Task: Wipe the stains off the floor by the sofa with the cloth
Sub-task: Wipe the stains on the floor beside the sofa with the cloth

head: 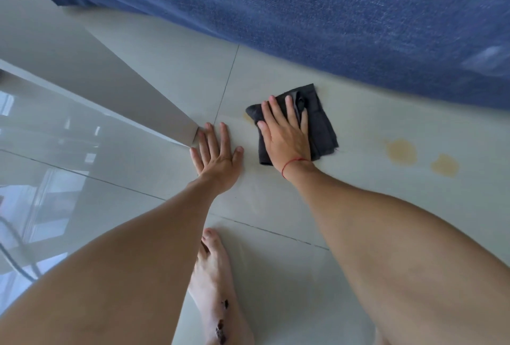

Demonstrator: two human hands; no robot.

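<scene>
The right hand [285, 132] is flat on top of a dark grey cloth [317, 124], fingers spread and pressing it down onto the pale tiled floor [171, 69], palm down rather than gripping it. The cloth is folded into a rough square and sits just in front of the blue sofa [331, 13], which fills the top of the view. There's a thin red string [292, 164] tied around that wrist.

A small yellowish stain [246, 116] peeks out right at the cloth's left corner, next to the fingertips. Two bigger yellow-brown stains are off to the right of the cloth on the same tile: a larger blotch [401, 151] and a smaller one [445, 165] just beside it, both clear of the cloth.

The left hand [216, 151] is open and empty, planted flat on the floor just left of the cloth, fingers spread, near where the tile grout lines meet. A bare foot [218, 284] shows at the bottom between the two arms, with a couple of dark marks on it. The floor on the left is glossy and reflects light.
</scene>
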